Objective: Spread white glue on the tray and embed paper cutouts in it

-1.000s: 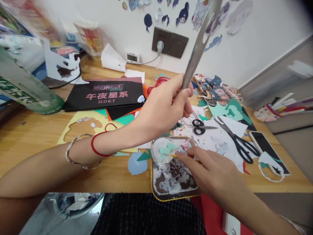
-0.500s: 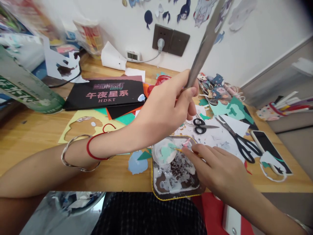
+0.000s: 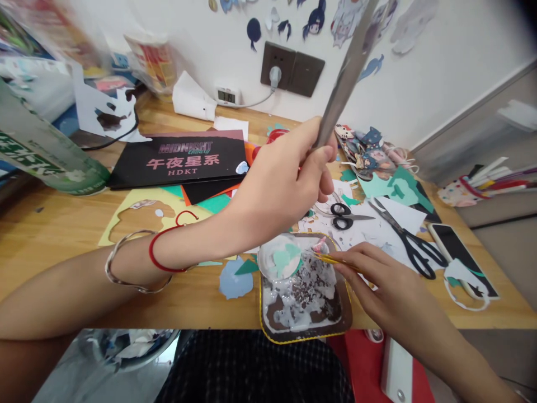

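Note:
My left hand point(image 3: 289, 168) is raised over the desk, thumb and fingers pinching a thin grey flat piece point(image 3: 346, 81) seen nearly edge-on; its face is hidden. Lower right, my right hand point(image 3: 381, 280) grips a thin yellow-handled brush point(image 3: 331, 259). The brush's tip points left, close to a round white lid or dish point(image 3: 268, 260) with pale green scraps on it. That dish rests on a dark tray point(image 3: 347, 313) with a yellow edge, smeared with white, glue-like stuff. A blue paper piece point(image 3: 236, 282) lies left of the tray.
Small scissors point(image 3: 344, 217) and large black scissors point(image 3: 409, 238) lie right of centre, beside a phone point(image 3: 461, 254). A black booklet point(image 3: 180, 159) and yellow cut paper point(image 3: 113, 218) are at left. A green bottle point(image 3: 46, 151) stands far left. A pen holder point(image 3: 461, 191) is at right.
My right hand has drawn back to the right and slightly down with the brush, so more of its yellow handle shows. The left hand has shifted slightly left with the grey piece.

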Action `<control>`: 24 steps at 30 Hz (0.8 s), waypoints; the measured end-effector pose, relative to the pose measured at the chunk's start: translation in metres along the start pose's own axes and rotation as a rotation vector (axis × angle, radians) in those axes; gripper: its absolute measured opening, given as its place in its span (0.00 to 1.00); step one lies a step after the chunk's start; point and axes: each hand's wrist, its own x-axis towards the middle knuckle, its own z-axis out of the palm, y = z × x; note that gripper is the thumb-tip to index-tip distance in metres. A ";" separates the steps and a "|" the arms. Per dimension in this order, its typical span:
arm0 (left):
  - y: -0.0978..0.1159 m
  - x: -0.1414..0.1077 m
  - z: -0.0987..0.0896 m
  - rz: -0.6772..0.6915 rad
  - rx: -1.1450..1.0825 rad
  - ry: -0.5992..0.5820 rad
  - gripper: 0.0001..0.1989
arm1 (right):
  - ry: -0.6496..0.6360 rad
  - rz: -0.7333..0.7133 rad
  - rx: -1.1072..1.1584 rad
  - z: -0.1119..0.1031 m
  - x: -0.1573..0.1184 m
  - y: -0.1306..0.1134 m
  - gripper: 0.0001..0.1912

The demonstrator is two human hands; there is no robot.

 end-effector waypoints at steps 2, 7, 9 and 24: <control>-0.001 0.000 0.001 -0.008 -0.002 0.002 0.07 | -0.058 0.070 0.118 0.000 0.001 0.001 0.11; 0.000 0.000 0.001 -0.003 -0.001 0.014 0.07 | -0.095 0.099 0.207 0.000 0.004 -0.001 0.11; 0.000 0.000 0.001 0.003 -0.003 0.017 0.07 | -0.066 0.085 0.182 0.001 0.004 -0.003 0.10; 0.001 0.001 -0.003 0.009 -0.028 0.030 0.07 | 0.352 -0.164 -0.304 -0.009 -0.003 -0.024 0.09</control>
